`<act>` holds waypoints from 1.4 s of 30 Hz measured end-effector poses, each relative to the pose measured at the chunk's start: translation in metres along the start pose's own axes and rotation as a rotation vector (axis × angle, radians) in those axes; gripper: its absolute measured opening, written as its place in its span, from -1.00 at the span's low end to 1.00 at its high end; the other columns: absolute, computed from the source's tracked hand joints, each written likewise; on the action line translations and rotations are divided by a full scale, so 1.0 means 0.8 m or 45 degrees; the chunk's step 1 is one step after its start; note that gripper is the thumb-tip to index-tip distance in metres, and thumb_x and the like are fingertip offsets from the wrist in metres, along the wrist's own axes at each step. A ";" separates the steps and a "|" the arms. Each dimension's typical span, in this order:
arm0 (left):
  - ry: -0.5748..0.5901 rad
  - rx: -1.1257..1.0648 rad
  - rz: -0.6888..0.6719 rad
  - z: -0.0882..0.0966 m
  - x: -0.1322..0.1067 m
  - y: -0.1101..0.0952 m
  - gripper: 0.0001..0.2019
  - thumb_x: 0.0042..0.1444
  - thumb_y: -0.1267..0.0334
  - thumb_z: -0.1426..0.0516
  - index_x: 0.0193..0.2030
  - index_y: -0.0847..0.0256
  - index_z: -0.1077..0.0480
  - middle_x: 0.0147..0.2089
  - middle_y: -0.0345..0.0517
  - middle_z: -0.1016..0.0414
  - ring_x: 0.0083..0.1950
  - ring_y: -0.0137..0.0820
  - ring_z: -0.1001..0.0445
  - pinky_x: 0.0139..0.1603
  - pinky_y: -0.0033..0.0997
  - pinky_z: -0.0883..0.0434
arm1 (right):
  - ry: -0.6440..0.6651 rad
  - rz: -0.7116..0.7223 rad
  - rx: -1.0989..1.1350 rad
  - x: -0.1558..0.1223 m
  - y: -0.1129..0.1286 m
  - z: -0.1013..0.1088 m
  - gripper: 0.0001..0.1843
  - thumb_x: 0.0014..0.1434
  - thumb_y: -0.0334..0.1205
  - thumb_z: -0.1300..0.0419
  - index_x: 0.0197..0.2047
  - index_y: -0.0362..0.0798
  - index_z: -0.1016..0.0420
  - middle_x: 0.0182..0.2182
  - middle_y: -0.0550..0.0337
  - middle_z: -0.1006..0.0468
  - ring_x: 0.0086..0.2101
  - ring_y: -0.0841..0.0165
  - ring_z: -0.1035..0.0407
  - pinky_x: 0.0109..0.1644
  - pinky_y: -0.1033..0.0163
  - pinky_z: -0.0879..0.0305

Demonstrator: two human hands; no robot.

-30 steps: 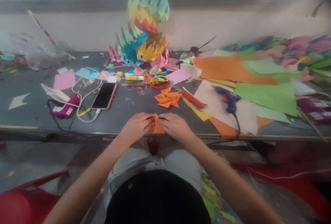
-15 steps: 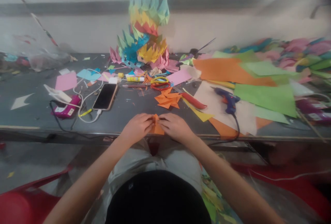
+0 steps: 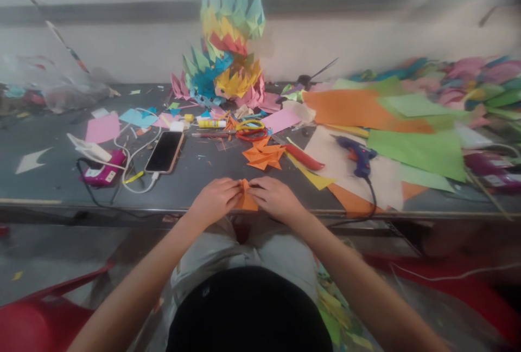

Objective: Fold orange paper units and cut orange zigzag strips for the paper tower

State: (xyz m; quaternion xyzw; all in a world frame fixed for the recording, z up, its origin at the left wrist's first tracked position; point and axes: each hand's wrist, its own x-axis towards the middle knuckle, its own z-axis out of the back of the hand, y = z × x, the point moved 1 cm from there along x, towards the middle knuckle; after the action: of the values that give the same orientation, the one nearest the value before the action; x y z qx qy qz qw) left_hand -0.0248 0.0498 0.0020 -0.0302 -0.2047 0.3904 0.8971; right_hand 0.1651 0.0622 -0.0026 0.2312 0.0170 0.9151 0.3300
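A small folded orange paper piece [image 3: 246,199] rests at the near edge of the dark table [image 3: 49,181]. My left hand [image 3: 215,200] pinches its left side and my right hand [image 3: 273,198] pinches its right side, fingers closed on the paper. Just beyond lies a pile of folded orange pieces [image 3: 264,155]. A tall stack of spiky coloured paper shapes [image 3: 226,51] stands at the back by the wall.
A phone [image 3: 164,151] on a white cable, a pink device [image 3: 101,173], a glue stick [image 3: 211,123], red-handled scissors [image 3: 303,158] and a blue glue gun [image 3: 358,155] lie around. Large orange and green sheets [image 3: 415,148] cover the right side. A red chair [image 3: 36,319] stands low left.
Almost nothing has moved; both hands stay on the orange piece, with only small finger shifts and a slight camera sway.
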 end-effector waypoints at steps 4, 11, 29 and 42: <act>0.005 0.020 -0.023 0.001 0.000 0.000 -0.75 0.23 0.28 0.04 -0.08 0.27 -0.41 -0.03 -0.05 -0.49 -0.01 -0.32 -0.40 0.00 -0.26 -0.35 | 0.008 -0.011 -0.005 0.000 0.000 -0.001 -0.73 0.24 -0.28 0.00 -0.25 -0.04 -0.54 -0.24 0.12 -0.53 -0.22 0.34 -0.36 -0.15 0.23 -0.27; 0.051 0.118 -0.004 0.000 0.005 -0.004 -0.77 0.23 0.32 0.06 -0.11 0.28 -0.38 0.02 0.00 -0.44 0.06 -0.31 -0.35 -0.02 -0.27 -0.33 | 0.011 0.036 -0.006 0.002 -0.004 -0.001 -0.74 0.23 -0.32 0.00 -0.24 -0.07 -0.53 -0.14 0.07 -0.51 -0.13 0.31 -0.29 -0.05 0.19 -0.22; 0.221 0.246 -0.023 0.016 0.007 -0.023 -0.68 0.16 0.17 0.01 -0.02 0.28 -0.34 0.05 0.05 -0.38 0.07 -0.21 -0.28 -0.01 -0.24 -0.25 | 0.370 -0.347 -0.336 0.003 0.058 0.033 -0.77 0.18 -0.34 -0.02 -0.38 -0.13 -0.49 -0.44 0.05 -0.52 -0.31 0.23 -0.30 -0.26 0.17 -0.06; 0.196 -0.017 0.177 0.022 -0.044 -0.011 -0.53 0.20 0.07 0.06 0.20 0.18 -0.17 0.20 -0.04 -0.28 0.25 -0.22 -0.15 0.23 -0.08 -0.08 | 0.280 -0.383 -0.282 0.014 0.014 0.003 -0.66 0.27 -0.20 0.04 0.03 0.05 -0.42 -0.31 0.11 -0.43 -0.31 0.34 -0.30 -0.28 0.27 -0.14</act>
State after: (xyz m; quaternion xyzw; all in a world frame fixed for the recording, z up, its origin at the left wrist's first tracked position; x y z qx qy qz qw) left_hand -0.0472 0.0166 0.0078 -0.0800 -0.1351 0.4467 0.8808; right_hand 0.1518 0.0595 0.0059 0.0872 -0.0136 0.8715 0.4823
